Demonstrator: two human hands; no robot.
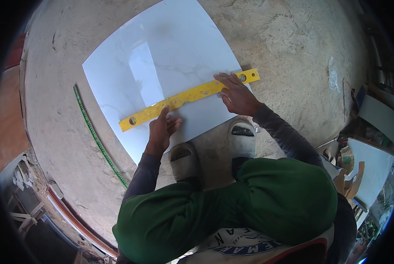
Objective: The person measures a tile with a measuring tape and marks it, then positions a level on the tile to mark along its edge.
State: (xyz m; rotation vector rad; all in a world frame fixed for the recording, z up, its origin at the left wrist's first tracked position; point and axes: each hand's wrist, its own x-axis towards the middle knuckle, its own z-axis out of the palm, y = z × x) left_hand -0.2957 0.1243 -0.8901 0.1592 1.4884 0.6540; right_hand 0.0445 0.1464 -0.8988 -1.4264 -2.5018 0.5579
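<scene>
A yellow spirit level (188,97) lies slantwise across a large glossy white tile (183,48) with faint grey veining. Its right end reaches past the tile's right edge. My right hand (237,94) holds the level near that end, fingers laid over the top and the thumb by its near edge. At the level's near edge, left of its middle, is my left hand (160,130). One fingertip of it touches the level, while the other fingers are apart and loosely bent over the tile, holding nothing that I can see.
On the rough concrete floor (293,57), a green measuring strip (95,134) lies left of the tile. My shoes (183,160) are at the tile's near edge. White panels and torn cardboard (355,178) stand at the right; a brown board (11,114) is at the far left.
</scene>
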